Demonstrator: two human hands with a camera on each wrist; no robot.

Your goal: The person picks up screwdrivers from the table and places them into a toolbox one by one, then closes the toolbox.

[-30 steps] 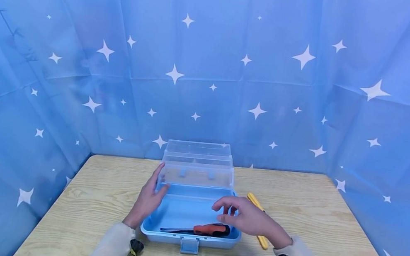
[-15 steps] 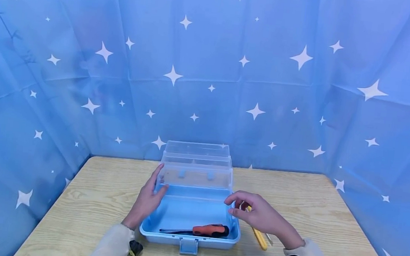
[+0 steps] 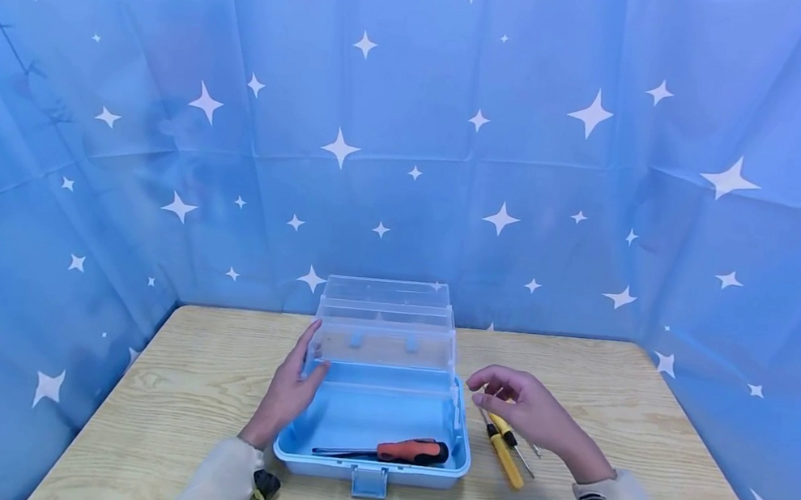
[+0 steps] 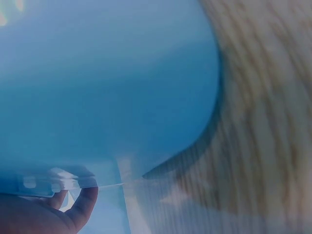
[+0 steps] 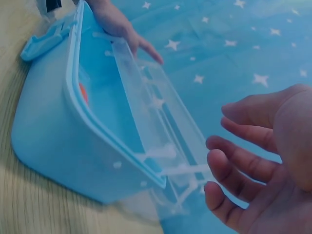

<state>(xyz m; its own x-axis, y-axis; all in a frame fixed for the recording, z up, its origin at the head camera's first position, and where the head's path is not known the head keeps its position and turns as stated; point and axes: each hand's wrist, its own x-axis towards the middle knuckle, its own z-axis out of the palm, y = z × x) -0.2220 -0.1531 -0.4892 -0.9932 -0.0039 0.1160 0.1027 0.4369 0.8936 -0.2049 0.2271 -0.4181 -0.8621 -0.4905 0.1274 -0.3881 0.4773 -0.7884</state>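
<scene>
A blue toolbox [image 3: 304, 466] with its clear lid [image 3: 392, 291] tipped back stands in the middle of the table. My left hand [image 3: 289, 391] holds its left side near the hinge, thumb over the rim and fingers along the lid's edge. Inside, along the front wall, lies a screwdriver [image 3: 416, 450] with a red-and-black handle. Just right of the box, my right hand [image 3: 526, 410] hangs with loosely curled fingers; the right wrist view shows nothing between them. Below it are a yellow-handled screwdriver [image 3: 506, 461] and other yellow-handled tools [image 3: 502, 429], partly hidden by the hand.
The front latch [image 3: 369, 483] hangs down from the toolbox. Wood-patterned table [image 3: 195, 391] surrounds the box. A blue curtain [image 3: 418, 81] with white stars rises behind the table and on both sides.
My right hand has moved from over the toolbox rightward to above the yellow-handled tools, uncovering more of them. My left hand and the red-and-black screwdriver have stayed in place.
</scene>
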